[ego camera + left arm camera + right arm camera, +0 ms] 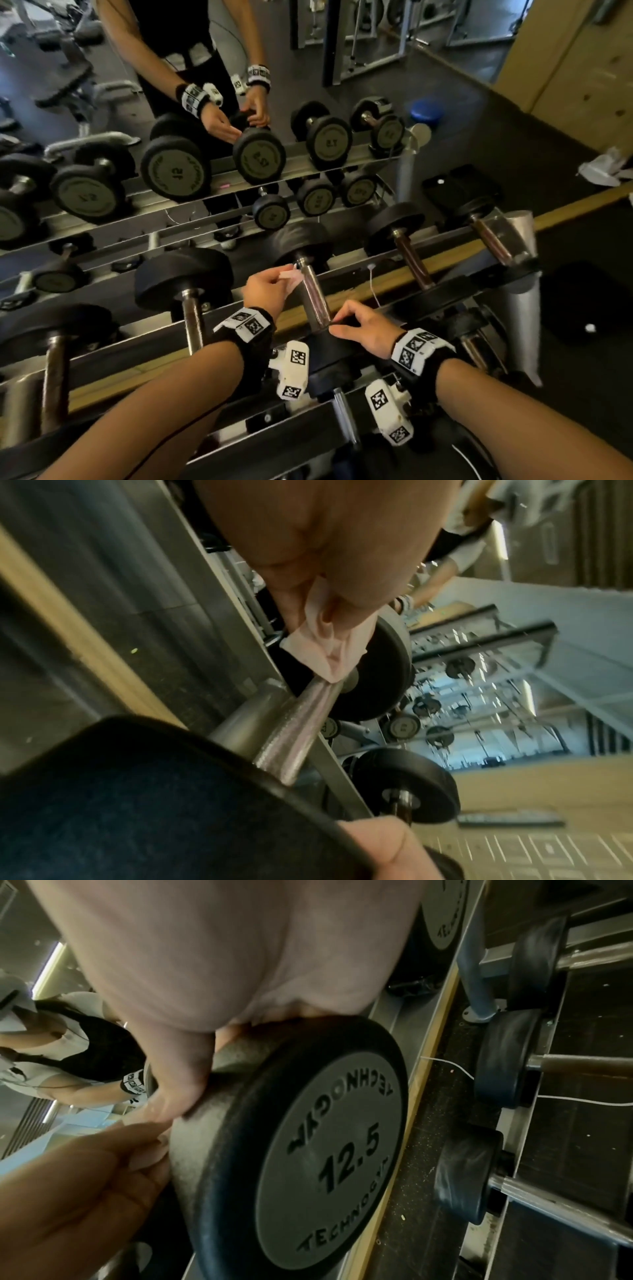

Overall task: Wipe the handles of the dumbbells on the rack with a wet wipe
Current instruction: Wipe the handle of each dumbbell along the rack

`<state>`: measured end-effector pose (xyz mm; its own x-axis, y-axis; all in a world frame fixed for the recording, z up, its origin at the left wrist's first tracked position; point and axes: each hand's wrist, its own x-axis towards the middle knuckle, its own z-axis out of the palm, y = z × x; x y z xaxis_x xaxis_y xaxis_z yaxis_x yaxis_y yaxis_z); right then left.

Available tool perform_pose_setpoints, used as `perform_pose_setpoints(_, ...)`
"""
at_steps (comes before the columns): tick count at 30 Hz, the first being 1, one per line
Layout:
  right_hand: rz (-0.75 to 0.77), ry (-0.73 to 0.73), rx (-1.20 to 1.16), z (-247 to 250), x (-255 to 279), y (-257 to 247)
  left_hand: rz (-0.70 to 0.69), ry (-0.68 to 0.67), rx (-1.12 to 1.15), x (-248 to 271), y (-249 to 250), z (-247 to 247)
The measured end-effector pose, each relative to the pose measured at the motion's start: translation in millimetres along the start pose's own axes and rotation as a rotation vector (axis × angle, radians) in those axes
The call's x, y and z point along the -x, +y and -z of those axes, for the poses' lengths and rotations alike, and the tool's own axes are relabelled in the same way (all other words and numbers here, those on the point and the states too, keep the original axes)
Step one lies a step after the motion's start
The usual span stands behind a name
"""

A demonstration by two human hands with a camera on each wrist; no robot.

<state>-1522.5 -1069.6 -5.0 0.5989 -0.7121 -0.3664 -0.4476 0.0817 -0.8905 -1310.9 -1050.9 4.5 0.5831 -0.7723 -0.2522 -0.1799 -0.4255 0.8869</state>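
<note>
Left hand (pixel 265 289): pinches pale pink wet wipe (pixel 291 275) against knurled chrome dumbbell handle (pixel 313 298)
Right hand (pixel 368 330): grips black rubber dumbbell head (pixel 329 356)

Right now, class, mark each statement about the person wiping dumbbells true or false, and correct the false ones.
1. The left hand pinches the wet wipe. True.
2. The wet wipe is at the near end of the handle. False: it is at the far end.
3. The right hand holds the near head, marked 12.5. True.
4. The dumbbell is lifted off the rack. False: it lies on the rack.
</note>
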Motion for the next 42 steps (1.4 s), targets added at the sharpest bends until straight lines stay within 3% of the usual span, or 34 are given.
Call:
perform_pose_setpoints(6, 0.01, -0.004, -0.079, 0.6, -0.7, 9.6, -0.105, -0.02, -0.17, -5.5, 3.2, -4.6)
perform_pose_setpoints(13, 0.032, 0.023, -0.168, -3.4, -4.6, 21.7, -0.23, -0.219, -0.348, -14.0, -12.3, -16.3)
perform_pose_setpoints(19, 0.027, 0.052, -0.193, -6.5, -4.6, 24.5, -0.191, -0.147, -0.366, -22.7, -13.2, -19.0)
perform_pose_setpoints(28, 0.019, 0.041, -0.207, -4.4, -1.8, 19.4, -0.134, -0.521, -0.382, -8.8, -13.6, 4.8)
perform_pose_setpoints(29, 0.019, 0.036, -0.202, -4.2, -1.8, 18.5, -0.14, -0.518, -0.389, -10.0, -10.2, 9.8)
perform_pose_setpoints(33, 0.018, 0.017, -0.199, -3.1, -1.6, 17.3, -0.127, -0.228, -0.329, -19.5, 10.1, 27.5)
perform_pose_setpoints(35, 0.021, 0.015, -0.199, -3.0, -1.7, 17.7, -0.146, -0.175, -0.256, -20.7, 19.2, 25.2)
perform_pose_setpoints(42, 0.023, 0.038, -0.208, -3.5, -3.7, 20.9, -0.21, -0.309, -0.548, -11.2, 2.9, -8.9)
